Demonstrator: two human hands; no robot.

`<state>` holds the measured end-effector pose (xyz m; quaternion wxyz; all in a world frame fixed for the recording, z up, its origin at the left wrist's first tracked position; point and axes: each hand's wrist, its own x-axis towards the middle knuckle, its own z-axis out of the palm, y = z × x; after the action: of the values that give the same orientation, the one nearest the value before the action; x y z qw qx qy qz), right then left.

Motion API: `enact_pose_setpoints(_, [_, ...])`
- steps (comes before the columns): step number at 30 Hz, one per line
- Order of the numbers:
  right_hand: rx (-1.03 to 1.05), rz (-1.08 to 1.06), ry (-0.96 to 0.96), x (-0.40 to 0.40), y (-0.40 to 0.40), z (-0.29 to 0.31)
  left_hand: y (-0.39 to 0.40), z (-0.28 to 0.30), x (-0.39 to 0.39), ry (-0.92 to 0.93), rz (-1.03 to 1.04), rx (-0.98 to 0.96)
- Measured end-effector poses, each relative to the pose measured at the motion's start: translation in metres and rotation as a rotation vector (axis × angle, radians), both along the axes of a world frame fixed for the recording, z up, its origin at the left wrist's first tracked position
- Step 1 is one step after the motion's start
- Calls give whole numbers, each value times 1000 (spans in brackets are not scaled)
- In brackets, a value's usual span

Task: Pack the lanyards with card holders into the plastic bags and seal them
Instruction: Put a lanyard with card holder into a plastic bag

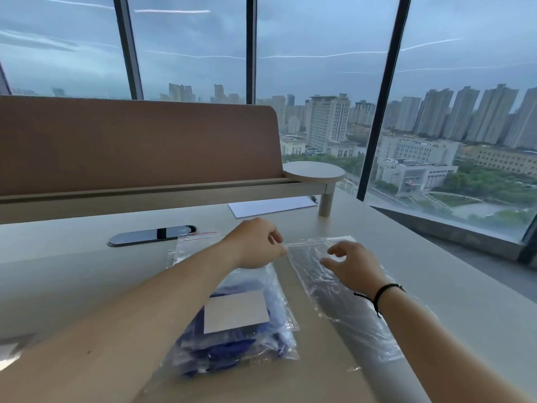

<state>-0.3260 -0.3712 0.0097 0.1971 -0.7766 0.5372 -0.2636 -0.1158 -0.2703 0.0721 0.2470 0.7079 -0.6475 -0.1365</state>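
- Left hand (255,242) pinches the far left corner of the empty zip bag (343,289) at its mouth edge; thumb and finger look closed on the film there.
- Right hand (353,264) hovers on or just over the bag, right of the pinch, fingers loosely spread, holding nothing. Can't tell if the fingertips actually touch the film.
- Judged step: opening the bag mouth before loading.
- Next: keep the left pinch on one layer only, and use the right hand to catch the other layer just right of the pinch and pull them apart. If both layers come up together, rub them between thumb and finger to split them.
- Film is thin and clingy; expect it to stick to the desk (87,271).
- Blue lanyards with card holder (235,324) sit in a separate clear bag just below the left wrist, nearer the person than the pinch and touching or almost touching the empty bag's left edge.
- Another bag with a red zip line (203,234) lies just left of the pinch.
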Motion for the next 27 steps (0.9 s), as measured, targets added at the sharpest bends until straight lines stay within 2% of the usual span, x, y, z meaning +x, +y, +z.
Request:
enact_pose_setpoints(6, [-149,48,-68,-9,36,12,14,1,-24,42,-12,-62])
enact_pose_setpoints(10, [-153,155,-185,19,82,38,57,8,-13,104,47,-150])
enact_pose_setpoints(15, [-139,360,-208,64,154,53,137,11,18,139,162,-222])
enact_pose_setpoints(22, [-38,556,-238,144,251,46,268,-7,87,180,389,-257])
enact_pose_setpoints(27, [39,670,-117,204,306,29,349,-26,142,214,593,-228])
